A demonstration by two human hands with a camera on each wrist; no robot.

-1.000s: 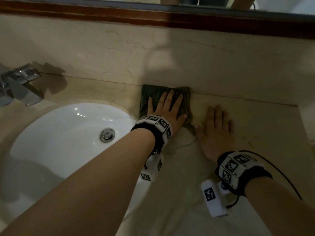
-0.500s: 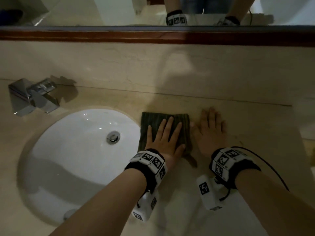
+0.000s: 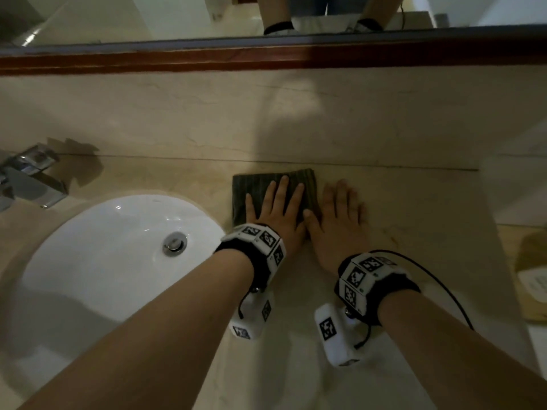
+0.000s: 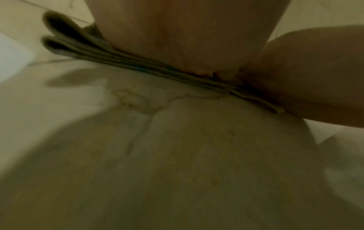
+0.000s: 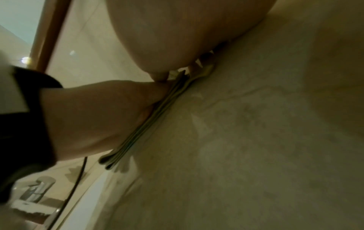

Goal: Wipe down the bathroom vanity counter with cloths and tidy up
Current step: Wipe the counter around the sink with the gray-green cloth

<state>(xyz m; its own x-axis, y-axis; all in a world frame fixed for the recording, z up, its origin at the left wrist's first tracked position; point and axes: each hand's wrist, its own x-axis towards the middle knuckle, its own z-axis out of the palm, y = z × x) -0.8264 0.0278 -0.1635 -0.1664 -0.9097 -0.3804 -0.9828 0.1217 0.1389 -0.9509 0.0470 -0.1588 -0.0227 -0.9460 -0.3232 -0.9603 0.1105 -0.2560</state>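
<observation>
A folded dark green cloth (image 3: 251,187) lies on the beige marble counter (image 3: 414,202), just right of the sink. My left hand (image 3: 275,207) presses flat on it with straight, spread fingers. My right hand (image 3: 337,214) lies flat on the bare counter right beside it, its thumb touching the cloth's right edge. In the left wrist view the cloth's (image 4: 138,62) stacked folds show under my palm. The right wrist view shows the same folded cloth (image 5: 149,123) edge-on beneath my left hand (image 5: 98,116).
A white oval sink (image 3: 103,261) with a chrome drain (image 3: 175,243) sits to the left, a chrome faucet (image 3: 26,179) behind it. A marble backsplash and wood-framed mirror (image 3: 266,57) rise behind. A tan packet (image 3: 532,276) lies past the counter's right end.
My left hand slid the cloth back toward me from the backsplash, then forward again. The right hand stayed beside it and now touches the cloth's edge.
</observation>
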